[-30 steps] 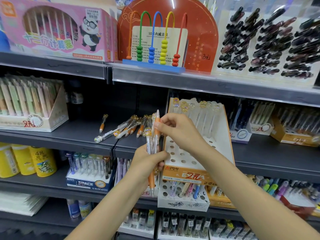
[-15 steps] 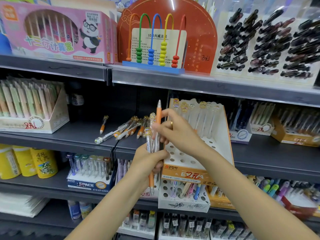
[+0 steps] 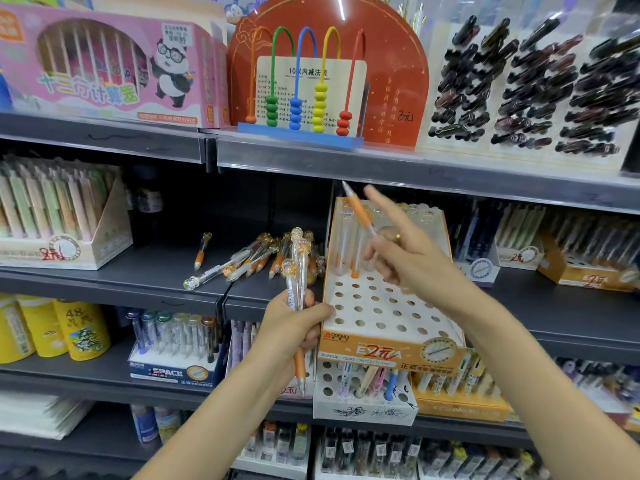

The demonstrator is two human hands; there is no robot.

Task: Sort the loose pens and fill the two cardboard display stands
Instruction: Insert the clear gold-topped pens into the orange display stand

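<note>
An orange and white cardboard display stand (image 3: 388, 310) with many round holes stands on the middle shelf; a few clear pens sit in its back row. My left hand (image 3: 294, 327) grips a small bundle of clear pens (image 3: 298, 271) with orange grips, upright, just left of the stand. My right hand (image 3: 405, 254) holds one orange-grip pen (image 3: 358, 209) over the stand's back rows, tip pointing up and left, index finger stretched out. Several loose pens (image 3: 252, 259) lie on the shelf to the left.
A lone pen (image 3: 202, 249) lies further left on the shelf. A filled pen box (image 3: 55, 216) stands at far left. The upper shelf edge (image 3: 381, 164) runs close above the stand. More pen boxes (image 3: 585, 268) sit to the right, others on the shelf below.
My right hand has drawn one pen out of the bundle and carried it up and right, over the stand. The left hand stays put with the remaining pens.
</note>
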